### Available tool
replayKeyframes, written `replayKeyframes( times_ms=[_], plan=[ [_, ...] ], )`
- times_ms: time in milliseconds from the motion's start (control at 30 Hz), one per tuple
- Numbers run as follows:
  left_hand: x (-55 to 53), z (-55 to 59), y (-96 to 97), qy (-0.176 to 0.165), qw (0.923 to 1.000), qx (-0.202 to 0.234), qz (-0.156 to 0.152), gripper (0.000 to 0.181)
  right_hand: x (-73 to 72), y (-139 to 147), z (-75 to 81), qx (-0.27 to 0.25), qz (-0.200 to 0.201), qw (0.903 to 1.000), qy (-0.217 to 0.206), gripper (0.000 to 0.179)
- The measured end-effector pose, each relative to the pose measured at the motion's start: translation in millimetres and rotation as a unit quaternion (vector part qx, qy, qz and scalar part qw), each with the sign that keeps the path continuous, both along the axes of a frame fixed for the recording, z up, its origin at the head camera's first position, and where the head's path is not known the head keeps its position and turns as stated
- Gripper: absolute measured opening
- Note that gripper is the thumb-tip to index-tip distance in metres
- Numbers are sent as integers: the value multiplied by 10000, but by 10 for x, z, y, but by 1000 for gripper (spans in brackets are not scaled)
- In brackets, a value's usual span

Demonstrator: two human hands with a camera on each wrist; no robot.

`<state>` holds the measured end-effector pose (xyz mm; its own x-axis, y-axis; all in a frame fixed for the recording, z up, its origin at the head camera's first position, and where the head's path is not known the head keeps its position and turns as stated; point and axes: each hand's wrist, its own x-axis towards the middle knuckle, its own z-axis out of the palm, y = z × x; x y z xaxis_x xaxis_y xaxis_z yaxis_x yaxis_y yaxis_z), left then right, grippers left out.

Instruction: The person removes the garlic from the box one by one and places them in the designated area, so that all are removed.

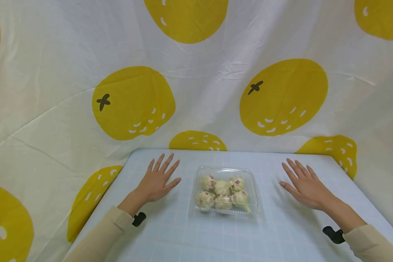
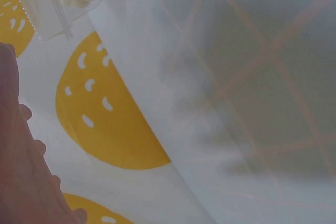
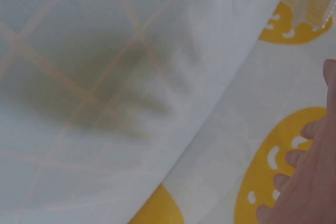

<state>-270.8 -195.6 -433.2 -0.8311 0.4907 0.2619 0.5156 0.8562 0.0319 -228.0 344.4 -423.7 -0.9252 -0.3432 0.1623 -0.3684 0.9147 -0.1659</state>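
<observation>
So the clear box (image 1: 222, 173) of garlic bulbs (image 1: 222, 187) sat on the surface (image 1: 229, 240), kinda 3 o'clock from the left hand (image 1: 155, 185) and 9 o'clock from the right hand (image 1: 307, 187), left slightly nearer, both hands empty with fingers spread.

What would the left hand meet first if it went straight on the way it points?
Probably the fruit-print cloth behind the table. The left hand seems aimed past the clear container, which lies to its right, though depth is hard to judge.
</observation>
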Motion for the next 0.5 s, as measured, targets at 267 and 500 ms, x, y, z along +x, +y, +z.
replayKeyframes(
  times_ms=[267,500],
  plan=[
    [37,-55,21,-85,9999,-41,-73,71,54,-86,-12,-12,154,9999,17,78],
    [79,-62,68,-352,9990,114,-231,72,86,-130,-40,-40,243,9997,93,78]
  ],
)
